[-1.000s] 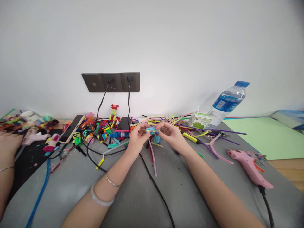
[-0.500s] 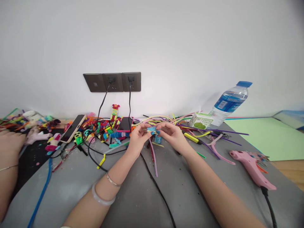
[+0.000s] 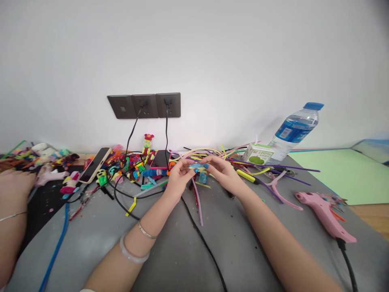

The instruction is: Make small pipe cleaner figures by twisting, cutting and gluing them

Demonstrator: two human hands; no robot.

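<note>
Between both hands is a small light-blue and pale-yellow strip-like piece [image 3: 198,166], held level above the grey table. My left hand [image 3: 180,174] pinches its left end with thumb and fingertips. At the other end, my right hand [image 3: 221,172] grips it the same way, fingers bent. What the piece is made of is too small to tell. Just below the fingers lies a light-blue bit [image 3: 202,177]. A lilac pipe cleaner [image 3: 198,202] runs toward me under the hands, and a heap of coloured pipe cleaners [image 3: 206,153] spreads behind them.
Right: a pink glue gun [image 3: 325,215], a tilted water bottle [image 3: 296,132], a juice box [image 3: 257,154], green paper [image 3: 340,174]. Left: phones [image 3: 95,165], small pipe-cleaner figures [image 3: 70,184], another person's hand [image 3: 15,186]. A black cable [image 3: 202,237] crosses the table.
The view has shifted very slightly. The fingers have adjusted a little on the blue and yellow piece, which stays between both hands.
</note>
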